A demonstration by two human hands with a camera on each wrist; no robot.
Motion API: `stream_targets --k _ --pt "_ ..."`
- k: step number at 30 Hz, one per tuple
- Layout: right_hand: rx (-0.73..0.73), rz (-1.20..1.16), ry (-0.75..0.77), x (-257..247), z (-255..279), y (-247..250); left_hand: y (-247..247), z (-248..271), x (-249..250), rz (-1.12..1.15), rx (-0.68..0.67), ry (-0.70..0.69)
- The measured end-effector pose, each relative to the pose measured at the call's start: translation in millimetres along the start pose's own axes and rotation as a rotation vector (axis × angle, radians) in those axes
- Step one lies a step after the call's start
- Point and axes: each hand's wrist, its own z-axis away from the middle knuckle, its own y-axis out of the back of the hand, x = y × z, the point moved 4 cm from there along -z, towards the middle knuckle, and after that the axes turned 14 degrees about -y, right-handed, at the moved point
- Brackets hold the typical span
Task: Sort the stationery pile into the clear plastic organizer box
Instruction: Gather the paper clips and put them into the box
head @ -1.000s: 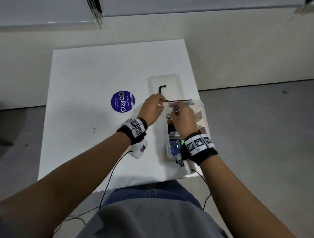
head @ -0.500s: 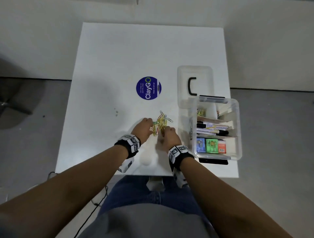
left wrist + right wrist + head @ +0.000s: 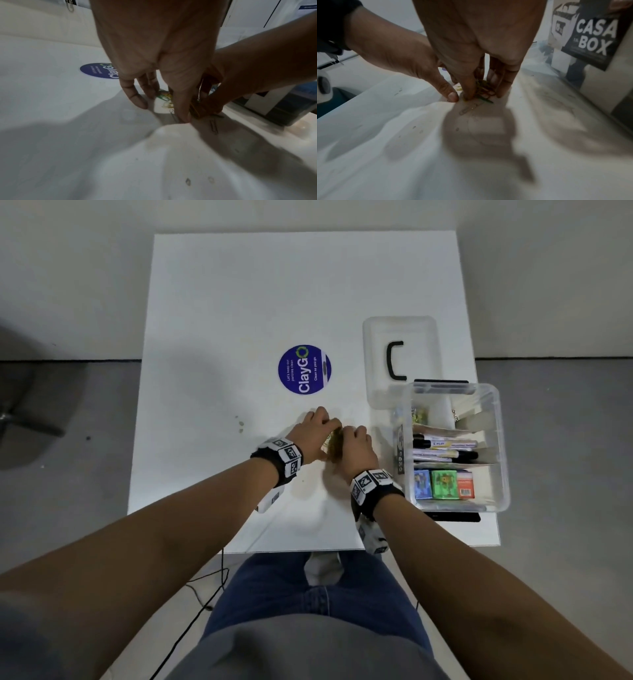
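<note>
Pinching thin wire paper clips [image 3: 334, 441] between both hands [image 3: 337, 436]

From the head view we can't see most of the paper clips [image 3: 333, 440]: both hands cover them, only a blurry yellowish bit shows btwn. The left hand [image 3: 313, 433] and right hand [image 3: 356, 451] hide their own fingertips there. We can't count the clips in either wrist view, too dark and smeared under the fingers [image 3: 471, 86]. The organizer box [image 3: 503, 440] has a far compartment w/ small items too blurred to name. Its label in the right wrist view is cut off by the frame edge, fine print unreadable. Marker text mostly too small.
</note>
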Motion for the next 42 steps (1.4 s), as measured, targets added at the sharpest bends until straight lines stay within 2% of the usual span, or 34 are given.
stream_targets --k 6,11,17,20,24,28,32,37,42 --pt "-0.016 -0.083 0.011 3 -1 1 -3 3 -1 0.097 0.071 0.01" --pt "-0.023 -0.053 0.004 5 1 8 3 3 -6 0.103 0.054 0.062" --pt "0.092 -0.039 0.113 3 14 39 17 7 -9 0.124 0.019 0.121" --pt "0.171 -0.188 0.17 4 28 69 30 11 -1 0.227 0.097 0.125" --pt "0.302 -0.431 0.246 33 46 123 64 10 40 0.44 0.302 0.055" --pt "0.454 -0.665 0.148 88 50 179 92 -18 98 0.554 0.422 -0.017" --pt "0.529 -0.699 -0.008 137 33 209 101 -64 147 0.581 0.467 -0.036" --pt "0.45 -0.544 -0.16 168 -3 197 95 -111 186 0.5 0.427 -0.01" --pt "0.363 -0.475 -0.157 168 -8 194 88 -128 192 0.42 0.339 0.015"
